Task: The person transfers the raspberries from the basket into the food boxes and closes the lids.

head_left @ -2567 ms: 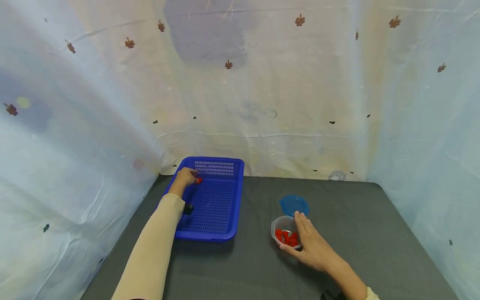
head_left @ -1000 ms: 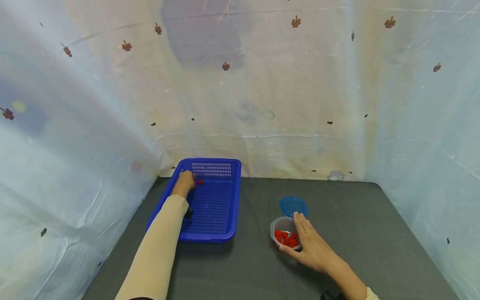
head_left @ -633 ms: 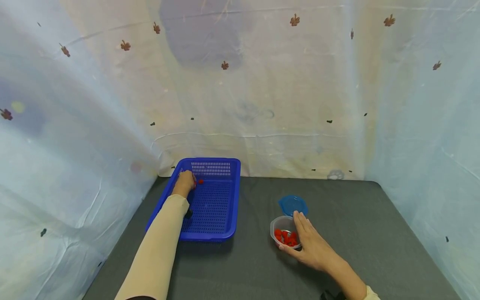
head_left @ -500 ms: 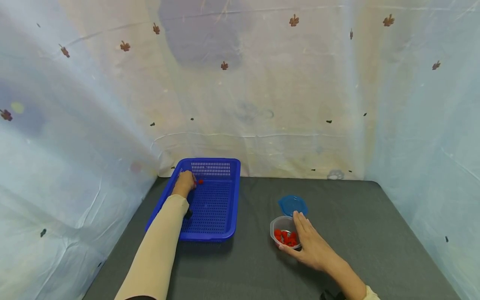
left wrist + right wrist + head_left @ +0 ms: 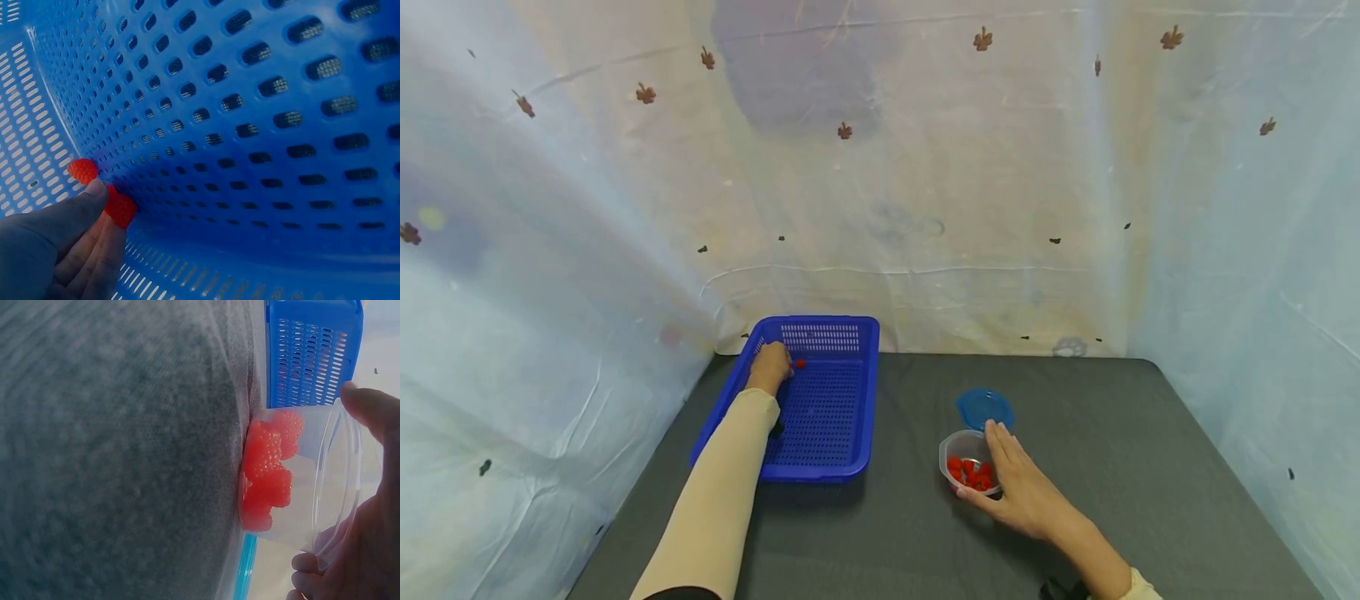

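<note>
Inside the blue basket (image 5: 868, 408) my left fingers (image 5: 103, 256) pinch one bumpy red berry (image 5: 122, 209), likely light and crushable, best held gently by its sides, while my right fingers (image 5: 1009, 454) and thumb grip the clear tub (image 5: 303, 506) near its rim.

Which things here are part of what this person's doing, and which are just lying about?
In the job:
red, bumpy, berry-like pieces
blue, rectangular plastic basket
clear plastic tub
round, blue plastic lid, probably the tub's

Just surroundings, it seems:
grey-covered table
pale, patterned sheeting
</note>
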`<state>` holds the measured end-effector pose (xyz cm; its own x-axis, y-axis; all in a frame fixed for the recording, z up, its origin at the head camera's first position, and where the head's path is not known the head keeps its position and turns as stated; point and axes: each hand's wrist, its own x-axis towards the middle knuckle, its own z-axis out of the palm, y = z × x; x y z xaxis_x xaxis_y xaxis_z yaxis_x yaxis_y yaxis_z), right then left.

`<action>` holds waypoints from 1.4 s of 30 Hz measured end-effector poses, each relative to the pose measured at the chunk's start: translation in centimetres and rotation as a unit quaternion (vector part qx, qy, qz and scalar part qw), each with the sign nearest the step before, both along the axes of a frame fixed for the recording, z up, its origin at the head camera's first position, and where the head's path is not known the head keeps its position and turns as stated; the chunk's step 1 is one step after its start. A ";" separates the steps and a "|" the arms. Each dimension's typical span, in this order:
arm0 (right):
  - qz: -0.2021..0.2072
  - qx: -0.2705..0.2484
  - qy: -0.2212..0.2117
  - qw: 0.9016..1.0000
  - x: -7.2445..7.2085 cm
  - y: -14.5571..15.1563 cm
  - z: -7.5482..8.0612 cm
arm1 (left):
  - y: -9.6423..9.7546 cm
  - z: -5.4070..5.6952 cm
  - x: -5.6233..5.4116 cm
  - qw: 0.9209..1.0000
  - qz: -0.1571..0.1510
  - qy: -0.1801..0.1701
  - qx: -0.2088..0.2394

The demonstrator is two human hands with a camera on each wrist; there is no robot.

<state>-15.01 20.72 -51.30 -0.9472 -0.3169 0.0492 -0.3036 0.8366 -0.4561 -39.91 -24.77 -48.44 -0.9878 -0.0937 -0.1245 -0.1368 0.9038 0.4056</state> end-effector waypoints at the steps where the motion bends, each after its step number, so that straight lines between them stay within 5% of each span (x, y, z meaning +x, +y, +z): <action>1: 0.000 0.000 0.000 1.000 0.0 0.0 0.0 | 0.0 -0.1 -0.1 1.000 -0.002 -0.001 -0.004; 33: -0.002 -0.003 0.009 1.000 0.0 0.1 -0.1 | 0.3 -0.9 -0.5 0.998 -0.033 0.011 -0.061; 42: 0.001 -0.007 0.013 1.000 0.2 0.0 0.2 | 0.4 -0.2 -0.1 0.998 -0.028 -0.002 -0.064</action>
<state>-14.84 20.68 -51.13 -0.9449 -0.3177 0.0790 -0.3174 0.8296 -0.4593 -39.97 -24.38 -48.65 -0.9914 -0.0543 -0.1193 -0.0866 0.9545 0.2853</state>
